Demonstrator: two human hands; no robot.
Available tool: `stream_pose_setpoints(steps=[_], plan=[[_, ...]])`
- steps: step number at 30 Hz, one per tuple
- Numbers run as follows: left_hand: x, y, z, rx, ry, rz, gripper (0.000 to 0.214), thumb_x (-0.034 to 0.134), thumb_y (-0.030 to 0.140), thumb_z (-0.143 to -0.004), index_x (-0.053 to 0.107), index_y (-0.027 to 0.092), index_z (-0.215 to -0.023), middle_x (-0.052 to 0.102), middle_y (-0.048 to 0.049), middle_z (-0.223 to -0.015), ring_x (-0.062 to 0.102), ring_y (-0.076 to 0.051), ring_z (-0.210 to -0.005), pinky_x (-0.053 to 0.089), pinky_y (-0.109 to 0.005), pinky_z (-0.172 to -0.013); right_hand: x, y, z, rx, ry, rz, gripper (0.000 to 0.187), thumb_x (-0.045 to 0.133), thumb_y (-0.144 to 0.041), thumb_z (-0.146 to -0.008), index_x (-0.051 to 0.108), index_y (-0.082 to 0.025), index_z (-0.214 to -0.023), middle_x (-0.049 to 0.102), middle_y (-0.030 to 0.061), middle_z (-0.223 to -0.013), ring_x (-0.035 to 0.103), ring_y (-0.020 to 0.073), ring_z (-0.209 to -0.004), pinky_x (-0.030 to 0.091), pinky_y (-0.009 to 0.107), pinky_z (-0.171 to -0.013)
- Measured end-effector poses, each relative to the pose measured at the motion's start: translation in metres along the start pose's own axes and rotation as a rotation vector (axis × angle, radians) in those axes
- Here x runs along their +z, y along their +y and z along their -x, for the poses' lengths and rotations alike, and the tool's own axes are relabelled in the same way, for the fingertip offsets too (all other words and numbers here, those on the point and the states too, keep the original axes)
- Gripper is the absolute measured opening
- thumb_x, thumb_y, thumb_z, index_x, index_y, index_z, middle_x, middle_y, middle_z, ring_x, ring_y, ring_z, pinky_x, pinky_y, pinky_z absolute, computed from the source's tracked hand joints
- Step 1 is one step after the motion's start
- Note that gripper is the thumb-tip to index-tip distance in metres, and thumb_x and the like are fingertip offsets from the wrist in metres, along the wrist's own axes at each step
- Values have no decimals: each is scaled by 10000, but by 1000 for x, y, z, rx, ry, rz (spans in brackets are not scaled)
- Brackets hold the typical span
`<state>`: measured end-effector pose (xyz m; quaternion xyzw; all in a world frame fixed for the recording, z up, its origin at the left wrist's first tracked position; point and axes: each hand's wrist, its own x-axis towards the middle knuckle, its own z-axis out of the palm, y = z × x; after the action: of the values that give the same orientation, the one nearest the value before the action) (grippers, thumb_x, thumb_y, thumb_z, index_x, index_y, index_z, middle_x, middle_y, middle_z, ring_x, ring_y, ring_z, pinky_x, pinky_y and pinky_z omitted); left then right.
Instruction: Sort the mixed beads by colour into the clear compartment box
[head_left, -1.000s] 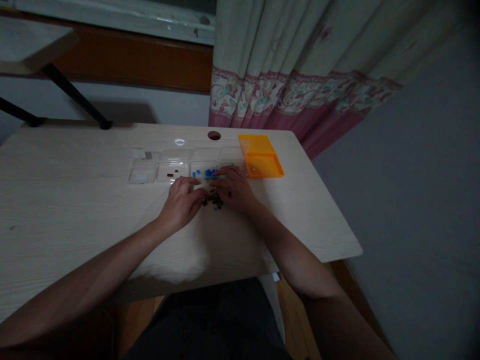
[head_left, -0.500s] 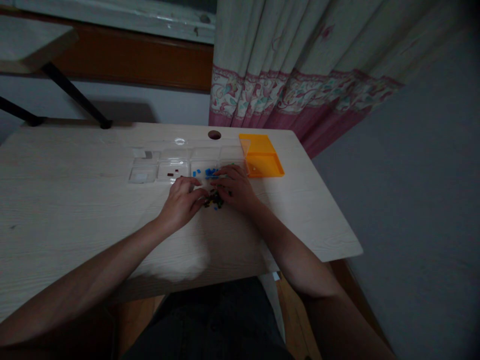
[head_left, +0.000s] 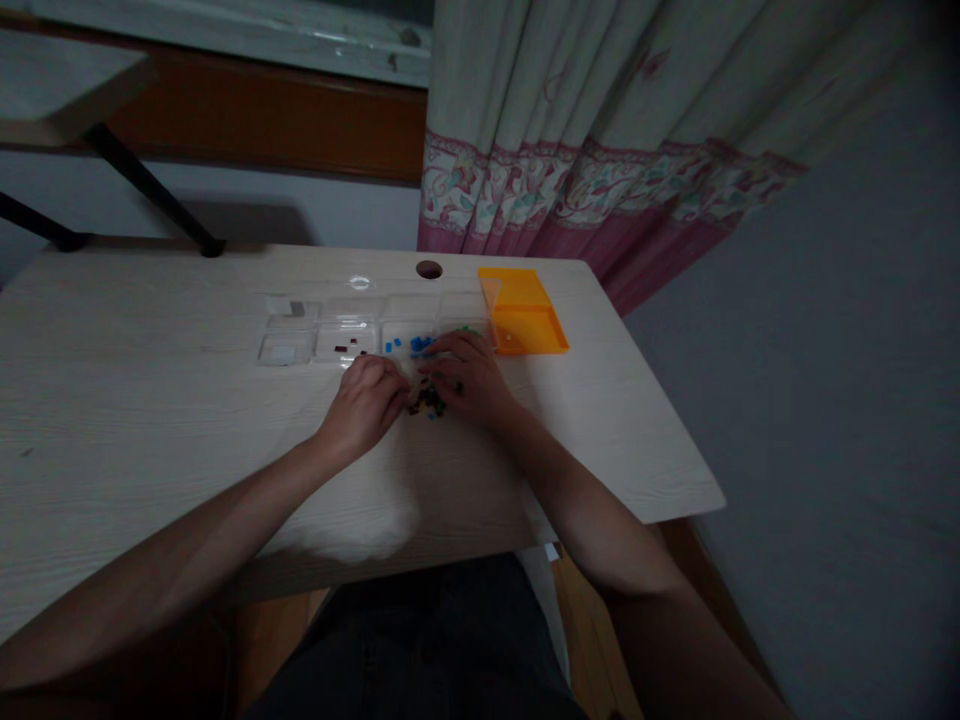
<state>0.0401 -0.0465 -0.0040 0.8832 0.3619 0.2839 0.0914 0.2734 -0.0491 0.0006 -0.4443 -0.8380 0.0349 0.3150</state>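
On the desk, a pile of small dark, yellowish and blue pieces (head_left: pixel 429 398) lies between my two hands. My left hand (head_left: pixel 365 400) is at the pile's left side, thumb and fingers pressed together; anything between the tips is too small to make out. My right hand (head_left: pixel 472 380) reaches over the pile's right side, its fingers stretched toward the clear compartment box (head_left: pixel 349 325) and its thumb apart from them. Blue pieces (head_left: pixel 420 344) lie in one compartment, a few dark red pieces (head_left: pixel 341 349) in another. Green pieces (head_left: pixel 466 330) show partly behind my right fingers.
An open orange case (head_left: pixel 531 330) stands at the box's right end. Behind it are a round desk hole (head_left: pixel 429 270) and a floral curtain (head_left: pixel 510 190). A shelf on black legs (head_left: pixel 150 190) stands at the back left.
My left thumb and fingers have closed together at the pile's edge; before, they were apart. My right hand has shifted only slightly, and more green now shows behind it.
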Motion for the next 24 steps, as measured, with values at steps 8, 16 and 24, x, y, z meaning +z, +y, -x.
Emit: stream_pose_setpoints(steps=[8,16,24], plan=[[-5,-3,-2,-80,95,147,168,550,302,-1005,647,191,-924,624,-76,-965,556,-239,-992,442,-426,-937,4,-16,-1,-95,-30,-1,189,709,-371,-917,772,-290,-1075,730,46,-1122,569,240,-1176,408,415,-1060],[-5,-5,-3,-97,102,236,206,543,296,-1002,631,200,-842,621,-50,-906,561,-218,-940,442,-407,-906,6,-32,-5,7,-21,65,223,620,-426,-980,801,-295,-991,745,41,-954,586,228,-1035,400,410,-993],[-3,-7,-3,-82,101,247,269,492,296,-1021,649,191,-829,627,-67,-880,566,-217,-908,449,-396,-862,2,-36,-5,-59,3,80,233,583,-360,-1002,795,-280,-945,753,34,-929,595,212,-999,405,400,-978]])
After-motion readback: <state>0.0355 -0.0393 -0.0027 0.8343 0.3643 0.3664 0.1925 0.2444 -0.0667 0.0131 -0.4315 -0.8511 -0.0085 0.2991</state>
